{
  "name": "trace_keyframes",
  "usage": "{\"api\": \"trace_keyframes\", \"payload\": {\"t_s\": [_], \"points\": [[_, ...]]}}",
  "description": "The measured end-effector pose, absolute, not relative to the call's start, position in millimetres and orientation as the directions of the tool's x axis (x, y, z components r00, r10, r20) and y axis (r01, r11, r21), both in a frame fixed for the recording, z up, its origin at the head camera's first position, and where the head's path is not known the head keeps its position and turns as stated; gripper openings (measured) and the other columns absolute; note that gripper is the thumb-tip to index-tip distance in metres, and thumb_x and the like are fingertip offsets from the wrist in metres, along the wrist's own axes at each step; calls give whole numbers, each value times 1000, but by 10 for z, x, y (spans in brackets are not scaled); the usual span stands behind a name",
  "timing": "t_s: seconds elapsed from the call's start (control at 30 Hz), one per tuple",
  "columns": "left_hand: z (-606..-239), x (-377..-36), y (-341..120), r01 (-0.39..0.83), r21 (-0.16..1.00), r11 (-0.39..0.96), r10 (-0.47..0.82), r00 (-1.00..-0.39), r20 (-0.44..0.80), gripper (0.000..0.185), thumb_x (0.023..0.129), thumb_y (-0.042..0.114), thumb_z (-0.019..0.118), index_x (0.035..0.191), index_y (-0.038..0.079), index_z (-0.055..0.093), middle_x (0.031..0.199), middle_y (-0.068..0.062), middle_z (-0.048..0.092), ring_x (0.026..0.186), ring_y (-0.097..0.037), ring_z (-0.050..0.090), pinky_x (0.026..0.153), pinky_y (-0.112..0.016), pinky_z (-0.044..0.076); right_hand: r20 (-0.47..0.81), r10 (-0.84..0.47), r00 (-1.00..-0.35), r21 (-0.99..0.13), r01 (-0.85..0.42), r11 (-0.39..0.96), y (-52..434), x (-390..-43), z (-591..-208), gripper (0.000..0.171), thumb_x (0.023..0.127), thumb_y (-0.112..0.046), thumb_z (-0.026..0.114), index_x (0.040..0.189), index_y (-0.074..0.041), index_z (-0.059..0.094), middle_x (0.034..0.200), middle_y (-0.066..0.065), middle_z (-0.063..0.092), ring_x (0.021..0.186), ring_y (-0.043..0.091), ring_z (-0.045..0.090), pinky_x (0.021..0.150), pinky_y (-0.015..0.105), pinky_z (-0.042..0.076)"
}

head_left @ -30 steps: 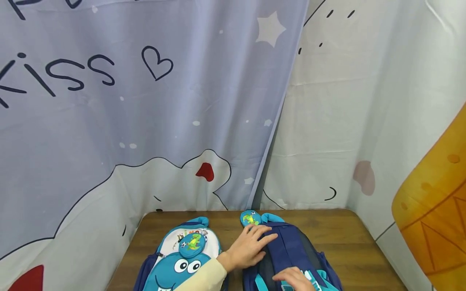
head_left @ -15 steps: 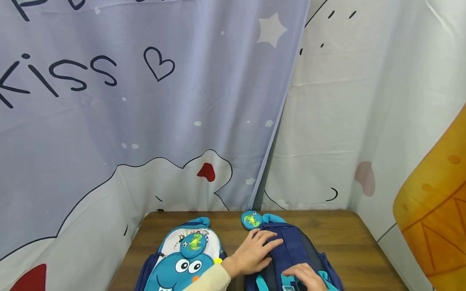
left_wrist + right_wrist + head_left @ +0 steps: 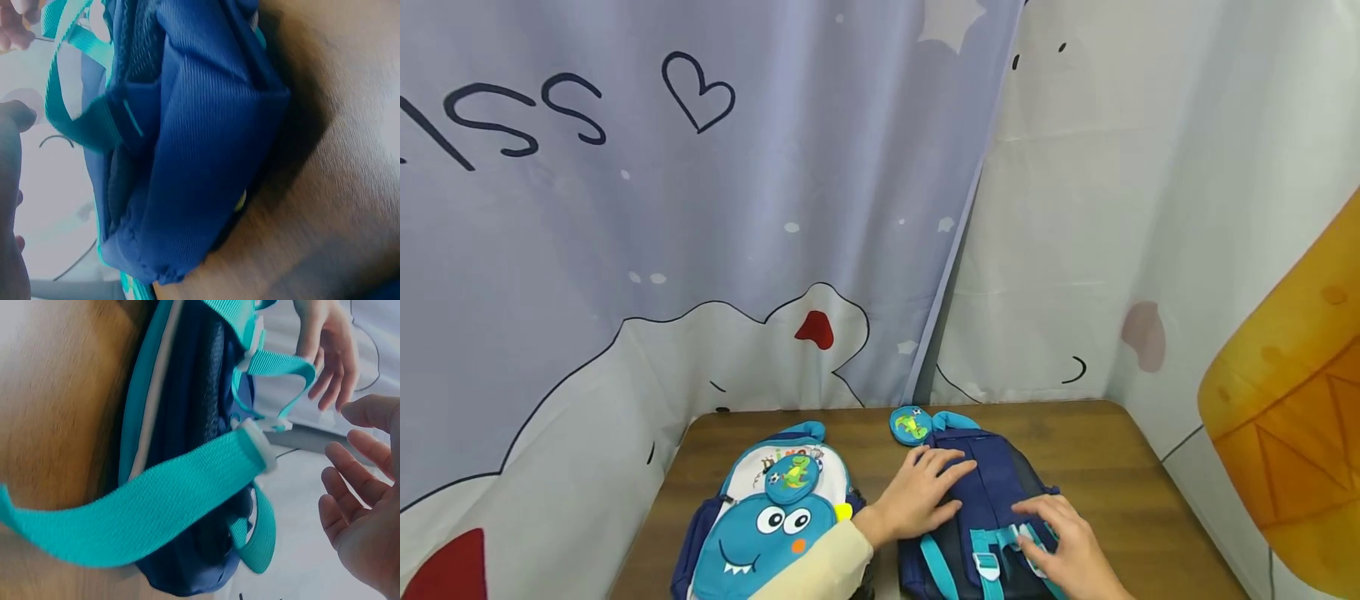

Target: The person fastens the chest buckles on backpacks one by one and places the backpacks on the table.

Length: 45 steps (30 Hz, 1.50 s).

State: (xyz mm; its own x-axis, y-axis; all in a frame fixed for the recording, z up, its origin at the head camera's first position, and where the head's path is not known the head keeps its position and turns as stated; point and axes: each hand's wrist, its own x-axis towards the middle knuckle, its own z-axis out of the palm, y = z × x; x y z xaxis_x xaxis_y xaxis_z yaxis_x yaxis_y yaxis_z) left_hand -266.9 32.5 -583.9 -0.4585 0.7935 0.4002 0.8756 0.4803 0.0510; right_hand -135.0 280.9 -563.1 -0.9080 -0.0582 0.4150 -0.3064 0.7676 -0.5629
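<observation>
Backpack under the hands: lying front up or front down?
Front down: the backpack has its teal straps and a white buckle facing up.

A navy backpack [image 3: 1000,483], strap side up on the bench [image 3: 1097,450], turquoise straps [image 3: 938,567] with pale buckles [image 3: 987,567] (we see webbing [image 3: 278,363] looped outward), round dinosaur disc [image 3: 911,426] beside its top handle [image 3: 955,420].

1. The head view's lower edge cuts off the dinosaur backpack [image 3: 756,537] and the dark blue backpack [image 3: 988,483].
2. A cream sleeve [image 3: 823,565] hides part of the former; its round patch [image 3: 792,477] covers some small lettering.
3. The wrist views crop the left hand [image 3: 9,203] and right hand [image 3: 370,522].
4. The curtain's star [image 3: 951,21] is cut off above.
</observation>
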Motion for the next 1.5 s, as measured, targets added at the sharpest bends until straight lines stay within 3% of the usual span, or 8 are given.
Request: {"api": "trace_keyframes", "payload": {"t_s": [0.1,0.37,0.53,0.73,1.13,1.33,1.5], "points": [[-5790,-2658,330,873,76,482,783,-468,410,63,96,44,57,152,29,32,148,3,41,136,-14,39,111,-49,32,452,-68,-889,-555,-340,759,2881,-1412,-5645,51,70,-9,87,108,-37,65,104,-22,62,98,1,55,81,34,54],[-5624,-2733,467,869,73,489,764,-467,446,54,97,48,53,147,28,42,142,4,48,131,-12,44,110,-44,33,528,-118,-841,-497,-419,760,3003,-1646,-5645,53,68,-7,88,111,-27,67,106,-12,66,99,8,55,84,17,44],[-5587,-2713,569,877,73,476,771,-456,444,50,98,55,46,140,28,51,135,7,54,124,-11,49,109,-43,33,498,-105,-861,-498,-383,778,3041,-1708,-5673,50,69,-10,87,112,-27,67,107,-10,67,99,7,53,83,27,47],[-5587,-2640,632,878,80,472,783,-459,420,50,94,61,48,130,28,60,125,11,60,119,-10,51,108,-41,34,421,-91,-902,-569,-341,749,3019,-1708,-5758,42,75,-12,84,114,-19,68,109,-4,67,102,11,53,82,42,48],[-5589,-2574,822,871,51,489,796,-469,383,50,93,63,47,128,30,60,123,13,60,117,-9,52,108,-41,33,433,-81,-898,-565,-340,752,3111,-1720,-5721,44,72,-8,85,112,-13,69,108,-1,69,102,11,51,87,31,37],[-5704,-2405,871,855,72,514,792,-505,344,49,92,65,48,125,31,62,120,13,61,115,-9,53,105,-41,36,409,-90,-908,-543,-321,776,3150,-1594,-5795,44,71,-11,86,112,-14,69,105,-4,70,97,10,51,82,25,40],[-5790,-2266,929,838,90,539,789,-539,295,47,90,65,52,123,33,63,117,15,62,112,-10,55,105,-42,37,385,-87,-919,-556,-306,773,3147,-1497,-5892,43,71,-10,86,110,-14,70,102,-4,70,96,9,51,83,29,38]]}}
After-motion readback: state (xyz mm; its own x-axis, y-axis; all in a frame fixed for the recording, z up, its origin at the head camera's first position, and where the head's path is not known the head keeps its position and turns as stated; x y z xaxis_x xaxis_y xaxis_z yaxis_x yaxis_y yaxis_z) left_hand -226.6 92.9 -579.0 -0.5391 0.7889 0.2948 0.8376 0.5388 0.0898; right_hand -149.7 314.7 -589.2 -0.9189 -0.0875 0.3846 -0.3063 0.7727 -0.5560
